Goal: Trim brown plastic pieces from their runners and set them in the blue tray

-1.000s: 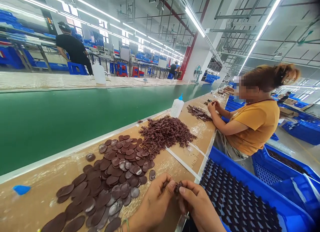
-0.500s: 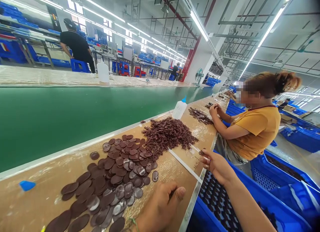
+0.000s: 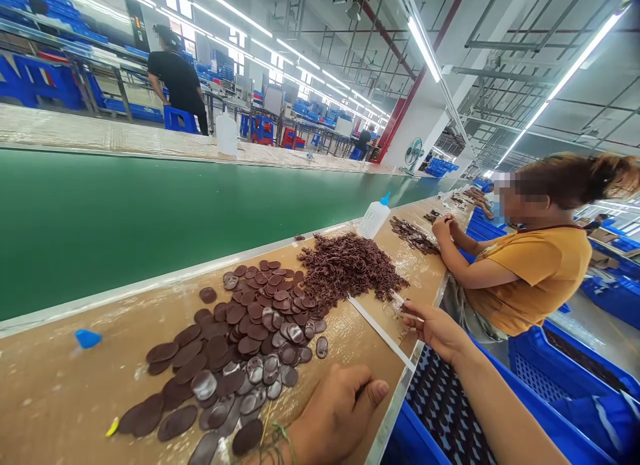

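My left hand rests near the table's front edge as a loose fist, thumb out, beside a spread of flat brown oval pieces. Whether it holds anything I cannot tell. My right hand reaches forward over the table's edge, its fingertips pinching a small brown part at the near rim of a heap of small brown tangled parts. A white strip lies on the table between my two hands.
A green conveyor belt runs along the far side of the brown table. A white squeeze bottle stands past the heap. A seated person in a yellow shirt works at right. Blue crates sit below me.
My hands were together at the table's edge working one small brown part. The right hand then reached out to the heap's rim, while the left stayed behind. The view shifted slightly.
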Tool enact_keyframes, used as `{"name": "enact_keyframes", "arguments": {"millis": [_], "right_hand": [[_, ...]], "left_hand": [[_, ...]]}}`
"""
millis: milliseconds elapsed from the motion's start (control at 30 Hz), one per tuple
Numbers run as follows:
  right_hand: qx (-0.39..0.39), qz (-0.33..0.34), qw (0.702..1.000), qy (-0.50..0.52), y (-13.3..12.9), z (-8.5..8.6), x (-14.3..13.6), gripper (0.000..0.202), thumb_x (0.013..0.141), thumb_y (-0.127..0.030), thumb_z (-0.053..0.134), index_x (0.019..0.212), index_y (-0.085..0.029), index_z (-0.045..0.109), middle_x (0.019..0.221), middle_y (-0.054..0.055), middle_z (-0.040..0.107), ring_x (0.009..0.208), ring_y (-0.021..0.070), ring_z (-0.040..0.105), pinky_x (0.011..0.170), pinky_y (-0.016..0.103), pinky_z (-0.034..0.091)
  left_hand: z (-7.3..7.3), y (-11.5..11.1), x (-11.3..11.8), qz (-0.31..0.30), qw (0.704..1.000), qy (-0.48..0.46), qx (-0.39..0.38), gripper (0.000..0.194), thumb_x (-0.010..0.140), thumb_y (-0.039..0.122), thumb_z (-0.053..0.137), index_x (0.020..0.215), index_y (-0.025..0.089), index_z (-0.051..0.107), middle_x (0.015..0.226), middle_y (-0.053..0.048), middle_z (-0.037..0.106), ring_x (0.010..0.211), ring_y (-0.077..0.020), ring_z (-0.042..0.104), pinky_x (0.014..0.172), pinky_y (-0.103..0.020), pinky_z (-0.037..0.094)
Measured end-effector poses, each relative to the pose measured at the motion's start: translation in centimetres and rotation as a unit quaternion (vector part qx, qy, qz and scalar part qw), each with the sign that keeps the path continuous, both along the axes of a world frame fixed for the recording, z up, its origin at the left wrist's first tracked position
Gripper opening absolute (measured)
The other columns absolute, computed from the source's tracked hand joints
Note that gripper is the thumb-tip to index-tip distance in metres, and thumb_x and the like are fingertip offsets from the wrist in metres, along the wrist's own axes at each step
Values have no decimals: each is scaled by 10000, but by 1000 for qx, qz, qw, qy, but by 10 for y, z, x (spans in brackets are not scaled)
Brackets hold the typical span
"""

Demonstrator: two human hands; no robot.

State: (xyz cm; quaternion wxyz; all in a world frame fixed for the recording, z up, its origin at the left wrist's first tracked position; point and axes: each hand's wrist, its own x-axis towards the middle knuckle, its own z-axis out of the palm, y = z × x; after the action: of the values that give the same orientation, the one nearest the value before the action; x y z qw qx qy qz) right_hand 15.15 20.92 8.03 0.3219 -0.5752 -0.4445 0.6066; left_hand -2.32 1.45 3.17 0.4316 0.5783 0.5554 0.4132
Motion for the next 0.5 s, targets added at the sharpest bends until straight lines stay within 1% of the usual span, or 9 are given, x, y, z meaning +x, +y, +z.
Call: {"name": "enact_keyframes", "arguments": {"millis": [100,200,367,500], "right_hand": [[-2,2,1000,-5,1,0,0,113,773,-173,776,835,-140,687,740,27,709,577,116,665,445,168,482],[-3,6,1000,-6,1,0,2,93,786,-169,763,831,-134,689,755,28,705,585,118,667,443,168,485],[8,16,1000,11,2,2,3,64,813,-170,739,858,-141,703,809,44,718,609,113,666,473,162,501],[15,20,1000,12,1,2,0,86,794,-183,762,835,-144,697,763,31,697,602,112,663,469,159,492]], "left_hand": [[3,0,-1,0,1000,8,0,475,947,550,367,631,196,363,623,9,437,653,-156,402,600,-310,219],[6,0,-1,-2,1000,11,-2,467,950,535,363,629,196,356,623,9,435,644,-155,401,606,-315,219],[5,-1,-1,-8,1000,14,5,479,955,543,359,625,196,347,607,14,413,630,-151,390,598,-318,211],[4,-1,-1,-3,1000,25,-7,479,948,562,339,635,200,343,626,3,429,663,-168,406,606,-325,206]]}}
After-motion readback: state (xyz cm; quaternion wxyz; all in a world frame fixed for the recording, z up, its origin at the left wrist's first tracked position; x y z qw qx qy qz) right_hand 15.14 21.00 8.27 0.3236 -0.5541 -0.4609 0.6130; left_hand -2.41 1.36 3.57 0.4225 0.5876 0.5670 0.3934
